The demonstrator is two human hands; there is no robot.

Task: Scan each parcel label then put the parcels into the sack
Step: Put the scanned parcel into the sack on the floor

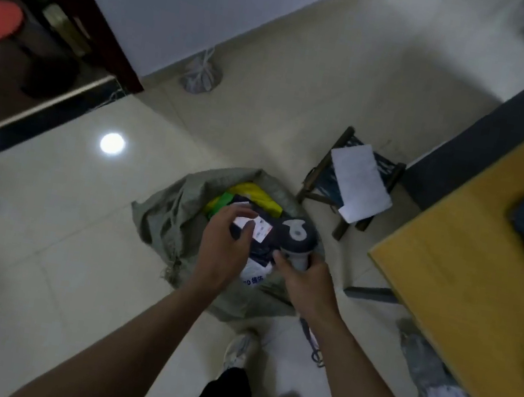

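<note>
Head view, sole entry.

Sack: grey woven, slumped open on the floor, centre of frame. A yellow-green parcel lies inside it.

Dark parcel: held over the sack mouth, with its white label facing up.

Left grip: fingers curled round the dark parcel's near edge, fingertips lying partly across the label.

Right grip: closed round the handle of the scanner, whose head sits just beside the label.

Grey parcel: on the floor at lower right, beside the bench. It is probably not yet scanned.

Risks, as judged:
- Fingers over the label may block the read.
- The scanner looks too close and too oblique for a clean read.
- A slip of the left grip would drop the dark parcel into the sack unscanned.
- The scanner cord, dangling by the shoes, could snag.
</note>
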